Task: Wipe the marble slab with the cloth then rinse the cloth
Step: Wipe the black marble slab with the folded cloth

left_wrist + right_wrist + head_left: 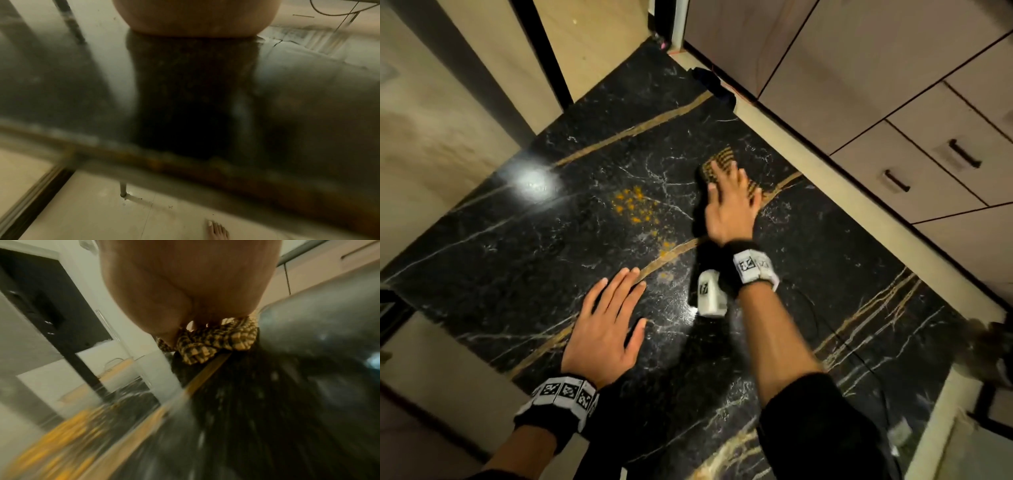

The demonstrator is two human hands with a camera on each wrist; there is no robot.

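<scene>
- The black marble slab [524, 246], veined in white and gold, runs as a counter between pale walls on the left and beige cabinet drawers on the right; a bright glare of light [532, 180] sits on its left part
- The left hand [606, 329] lies flat on the slab near its front edge, palm down, fingers straight and together, thumb out to the side, grasping nothing; a black wrist band with white coded tags [565, 394] circles the wrist
- In the left wrist view the heel of that hand [195, 17] meets the glossy surface, and a bare foot [218, 230] shows on the pale floor below
- A scatter of orange-yellow powder [635, 205] lies on the slab, between the glare and the right hand
- The right hand [729, 205] presses down with spread fingers on a yellow-and-dark checked cloth [722, 164], which lies bunched on the slab near its back-right edge, close to the drawers
- The right wrist view shows the cloth [216, 340] crumpled under the fingers
- Beige drawers with dark bar handles [962, 154] stand at the far right
</scene>
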